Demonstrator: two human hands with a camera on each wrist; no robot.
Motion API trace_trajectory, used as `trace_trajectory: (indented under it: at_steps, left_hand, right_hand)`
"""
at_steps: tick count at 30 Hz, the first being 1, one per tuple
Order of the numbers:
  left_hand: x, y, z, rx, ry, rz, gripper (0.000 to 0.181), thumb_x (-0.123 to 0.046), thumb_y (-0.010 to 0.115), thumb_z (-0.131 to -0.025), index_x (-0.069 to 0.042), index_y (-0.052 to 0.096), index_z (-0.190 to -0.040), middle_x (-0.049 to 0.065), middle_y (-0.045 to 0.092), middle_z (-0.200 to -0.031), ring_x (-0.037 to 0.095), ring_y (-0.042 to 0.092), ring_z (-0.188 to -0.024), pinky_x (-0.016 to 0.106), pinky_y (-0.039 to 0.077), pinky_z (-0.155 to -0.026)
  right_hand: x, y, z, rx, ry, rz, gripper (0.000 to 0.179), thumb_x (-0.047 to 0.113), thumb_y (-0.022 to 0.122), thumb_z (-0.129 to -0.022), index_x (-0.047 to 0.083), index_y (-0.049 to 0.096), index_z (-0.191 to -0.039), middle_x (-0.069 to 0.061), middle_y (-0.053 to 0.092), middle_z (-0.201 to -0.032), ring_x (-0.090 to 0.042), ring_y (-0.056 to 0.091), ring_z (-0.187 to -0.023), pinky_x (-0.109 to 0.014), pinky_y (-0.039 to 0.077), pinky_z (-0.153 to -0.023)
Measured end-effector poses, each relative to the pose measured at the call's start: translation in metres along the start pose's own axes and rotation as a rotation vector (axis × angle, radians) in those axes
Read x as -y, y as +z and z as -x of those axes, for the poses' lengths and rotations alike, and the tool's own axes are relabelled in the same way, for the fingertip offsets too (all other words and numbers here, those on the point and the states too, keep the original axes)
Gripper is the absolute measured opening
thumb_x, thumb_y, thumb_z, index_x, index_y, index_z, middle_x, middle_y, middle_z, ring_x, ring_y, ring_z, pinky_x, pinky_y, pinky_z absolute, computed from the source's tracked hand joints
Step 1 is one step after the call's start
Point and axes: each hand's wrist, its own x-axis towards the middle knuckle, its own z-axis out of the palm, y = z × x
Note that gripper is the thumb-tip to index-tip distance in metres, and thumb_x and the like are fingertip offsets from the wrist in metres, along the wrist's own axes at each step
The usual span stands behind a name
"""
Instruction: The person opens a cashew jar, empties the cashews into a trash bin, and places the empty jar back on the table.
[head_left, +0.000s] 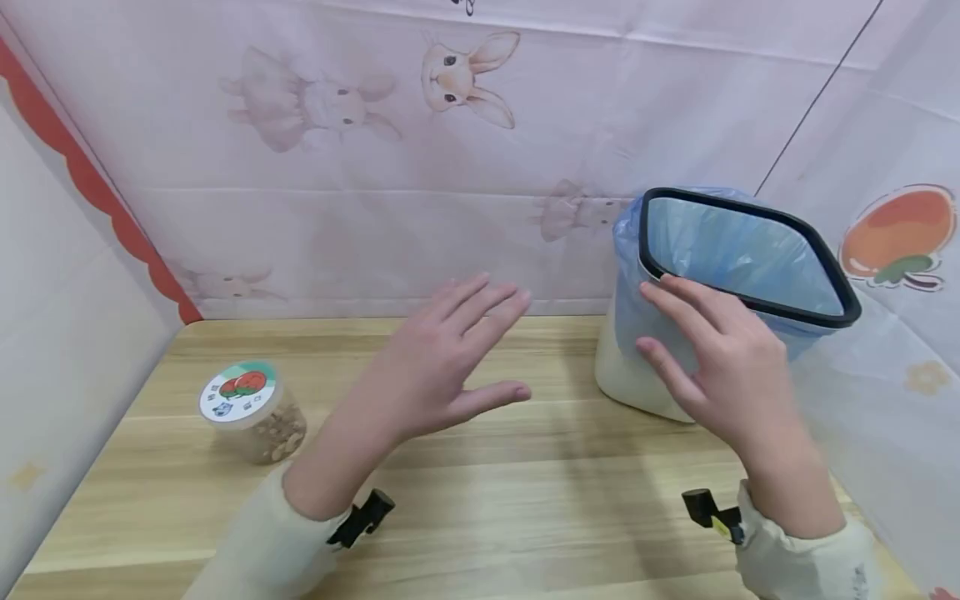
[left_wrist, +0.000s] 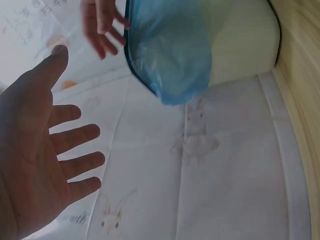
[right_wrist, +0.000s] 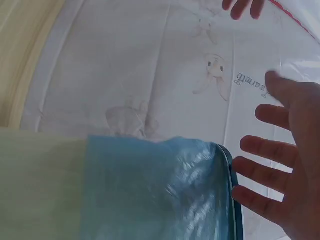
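A pale trash can stands at the table's right back, with a blue plastic bag lining it and a black rim around its mouth. My right hand hovers before the can, fingers spread near the rim, holding nothing; whether a fingertip touches the rim I cannot tell. My left hand is raised over the middle of the table with straight fingers and thumb apart, nothing in it. In the left wrist view its palm is bare. The right palm likewise shows no object.
At the table's left stands a clear round jar with a white and green printed lid and light brown pieces inside. The wooden tabletop is bounded by printed cloth walls at the back and sides.
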Motion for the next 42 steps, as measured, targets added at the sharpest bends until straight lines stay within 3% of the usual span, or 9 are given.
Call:
trace_trajectory:
  at_steps: [6, 14, 20, 25, 30, 36, 42]
  left_hand:
    - [-0.008, 0.019, -0.030, 0.004, 0.060, 0.053, 0.074, -0.058, 0.059, -0.094, -0.014, 0.043, -0.151, 0.006, 0.051, -0.149, 0.031, 0.042, -0.141, 0.047, 0.027, -0.120]
    - [-0.012, 0.041, -0.070, -0.003, 0.105, 0.093, 0.066, -0.053, 0.058, -0.097, -0.014, 0.047, -0.149, 0.006, 0.055, -0.144, 0.028, 0.045, -0.139, 0.038, 0.029, -0.119]
    - [-0.012, 0.058, -0.098, -0.023, 0.101, 0.098, 0.055, -0.047, 0.052, -0.102, -0.017, 0.050, -0.147, 0.005, 0.054, -0.144, 0.025, 0.044, -0.138, 0.035, 0.032, -0.117]
    - [-0.012, 0.074, -0.119, -0.059, 0.123, 0.072, 0.049, -0.044, 0.048, -0.104, -0.019, 0.052, -0.146, 0.006, 0.051, -0.147, 0.025, 0.043, -0.140, 0.033, 0.031, -0.118]
    - [-0.013, 0.083, -0.133, -0.069, 0.133, 0.085, 0.045, -0.041, 0.045, -0.105, -0.023, 0.051, -0.146, 0.006, 0.047, -0.151, 0.027, 0.038, -0.143, 0.032, 0.025, -0.120]
    - [-0.019, 0.093, -0.144, -0.037, 0.130, 0.058, 0.046, -0.042, 0.043, -0.106, -0.024, 0.050, -0.147, 0.005, 0.045, -0.153, 0.028, 0.033, -0.148, 0.032, 0.018, -0.122]
    - [-0.028, 0.104, -0.153, 0.048, 0.130, 0.037, 0.049, -0.047, 0.038, -0.106, -0.028, 0.045, -0.151, 0.001, 0.043, -0.156, 0.025, 0.028, -0.150, 0.036, 0.017, -0.123]
  right_hand:
    - [-0.018, -0.017, -0.004, -0.049, 0.016, 0.014, 0.051, 0.052, 0.050, -0.099, 0.017, 0.066, -0.132, -0.012, 0.065, -0.132, -0.040, 0.060, -0.116, -0.048, 0.045, -0.102]
    - [-0.049, -0.034, -0.001, -0.081, 0.037, 0.036, 0.055, 0.054, 0.049, -0.098, 0.012, 0.068, -0.128, -0.016, 0.066, -0.127, -0.043, 0.058, -0.115, -0.042, 0.039, -0.111]
    - [-0.068, -0.039, 0.006, -0.065, 0.076, 0.061, 0.066, 0.064, 0.047, -0.096, 0.012, 0.067, -0.130, -0.022, 0.062, -0.128, -0.048, 0.053, -0.119, -0.047, 0.030, -0.118]
    - [-0.086, -0.044, 0.015, 0.001, 0.113, 0.076, 0.063, 0.059, 0.054, -0.096, 0.012, 0.062, -0.136, -0.024, 0.057, -0.137, -0.046, 0.046, -0.132, -0.045, 0.023, -0.121]
    - [-0.097, -0.048, 0.022, 0.053, 0.167, 0.053, 0.056, 0.040, 0.071, -0.091, 0.016, 0.060, -0.140, -0.021, 0.052, -0.145, -0.041, 0.040, -0.141, -0.047, 0.022, -0.121]
    - [-0.106, -0.053, 0.032, 0.093, 0.249, 0.029, 0.052, 0.036, 0.068, -0.095, 0.019, 0.057, -0.143, -0.019, 0.046, -0.151, -0.039, 0.034, -0.145, -0.050, 0.021, -0.121]
    - [-0.115, -0.060, 0.041, 0.144, 0.316, 0.027, 0.054, 0.034, 0.068, -0.095, 0.021, 0.054, -0.145, -0.017, 0.044, -0.154, -0.035, 0.031, -0.148, -0.056, 0.021, -0.119]
